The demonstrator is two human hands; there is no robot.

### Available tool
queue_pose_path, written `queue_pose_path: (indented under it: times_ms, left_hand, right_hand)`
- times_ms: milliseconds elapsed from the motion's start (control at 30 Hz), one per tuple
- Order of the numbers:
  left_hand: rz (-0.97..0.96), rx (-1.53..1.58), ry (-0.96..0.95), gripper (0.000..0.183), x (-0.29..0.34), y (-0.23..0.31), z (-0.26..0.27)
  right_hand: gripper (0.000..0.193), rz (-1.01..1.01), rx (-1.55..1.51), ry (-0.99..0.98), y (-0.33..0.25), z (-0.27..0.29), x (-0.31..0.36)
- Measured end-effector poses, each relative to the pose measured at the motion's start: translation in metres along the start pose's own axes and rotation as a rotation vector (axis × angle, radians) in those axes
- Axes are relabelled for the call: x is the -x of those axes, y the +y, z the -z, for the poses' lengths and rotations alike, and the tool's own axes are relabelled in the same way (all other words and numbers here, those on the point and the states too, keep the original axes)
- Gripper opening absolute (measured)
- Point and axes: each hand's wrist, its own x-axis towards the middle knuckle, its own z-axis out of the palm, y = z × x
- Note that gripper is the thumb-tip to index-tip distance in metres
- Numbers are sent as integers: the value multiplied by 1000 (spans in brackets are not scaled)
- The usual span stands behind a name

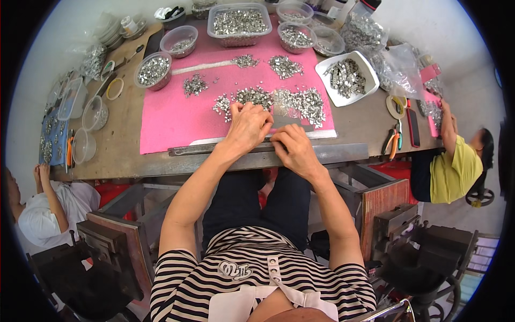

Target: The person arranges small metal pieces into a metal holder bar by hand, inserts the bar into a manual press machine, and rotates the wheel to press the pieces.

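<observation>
Plenty was left loose: the broad spread of silvery pieces lay across the near middle of the pink mat, just beyond my fingers. Three smaller heaps sat apart on its far side, and I judged those to be portions already separated. The large clear tub at the far edge looked well filled, and the white dish on the right held more.

My left hand was half curled at the near edge of the spread; my right hand was bent beside it, fingertips close to the mat's near edge. I couldn't tell whether either gripped anything.

The brown table had a metal bar along its near side and orange-handled pliers to the right. Against pale walls, one co-worker sat left, another right.
</observation>
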Motion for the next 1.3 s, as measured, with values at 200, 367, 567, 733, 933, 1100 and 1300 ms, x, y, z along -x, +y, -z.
queue_pose_path:
  times_ms: [200,367,567,733,933,1100,1300]
  left_hand:
    - [9,108,103,6,30,18,16]
    - [-3,152,131,7,44,25,7]
    - [-23,149,149,9,44,24,7]
    - [-19,174,104,12,44,17,7]
    - [73,206,111,23,41,23,0]
    - [53,70,228,30,44,26,0]
    - [208,-188,133,47,68,-13,47]
  right_hand:
    - [14,-226,-240,231,5,-10,16]
    - [13,-264,-255,272,5,-13,16]
    - [12,-268,-241,269,2,-12,15]
    - [12,-272,-239,260,3,-12,16]
    - [11,-244,-212,244,5,-12,14]
    - [12,-265,-241,246,3,-14,16]
    - [11,-237,-173,236,2,-13,12]
